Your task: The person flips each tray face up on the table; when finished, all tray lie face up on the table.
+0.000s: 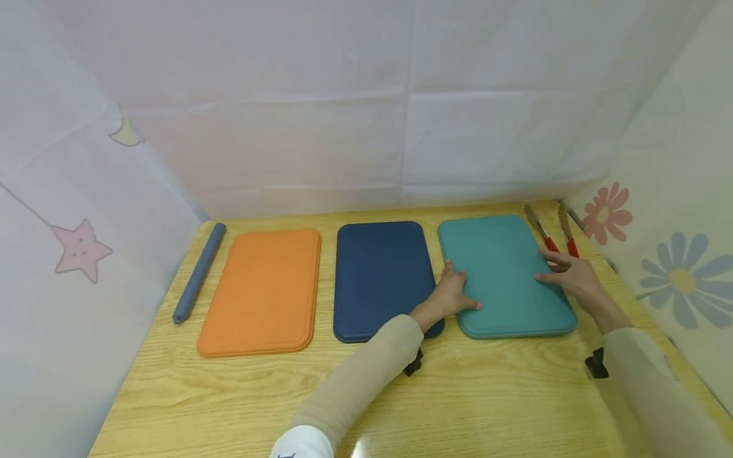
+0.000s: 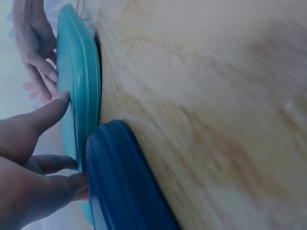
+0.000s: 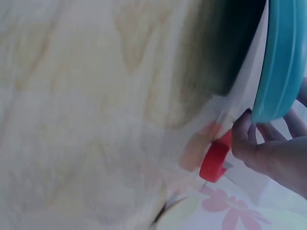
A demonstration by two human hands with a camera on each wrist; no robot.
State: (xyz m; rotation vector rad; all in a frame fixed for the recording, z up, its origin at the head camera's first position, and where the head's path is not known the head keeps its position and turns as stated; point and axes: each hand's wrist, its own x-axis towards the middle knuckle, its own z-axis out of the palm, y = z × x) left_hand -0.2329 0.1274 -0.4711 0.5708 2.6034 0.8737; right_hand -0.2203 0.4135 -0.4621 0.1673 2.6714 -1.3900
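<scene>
A flat teal board (image 1: 498, 267) with rounded corners and a ridged rim lies at the right of the table between both hands. My left hand (image 1: 449, 294) touches its left side, thumb on the top face and fairly straight fingers spread at the edge, close to the navy board (image 1: 380, 273). At the opposite side, my right hand (image 1: 575, 280) pinches the right edge, with the thumb above. In the right wrist view, a widening gap under the teal board (image 3: 283, 57) shows its right side slightly raised. Red-handled tongs (image 1: 551, 244) lie just beyond the right hand.
An orange board (image 1: 263, 286) lies left of the navy one, and a grey-blue roll (image 1: 199, 273) rests along the table's left side. White cloth (image 1: 321, 127) hangs behind, and patterned cloth (image 1: 676, 254) borders the right side.
</scene>
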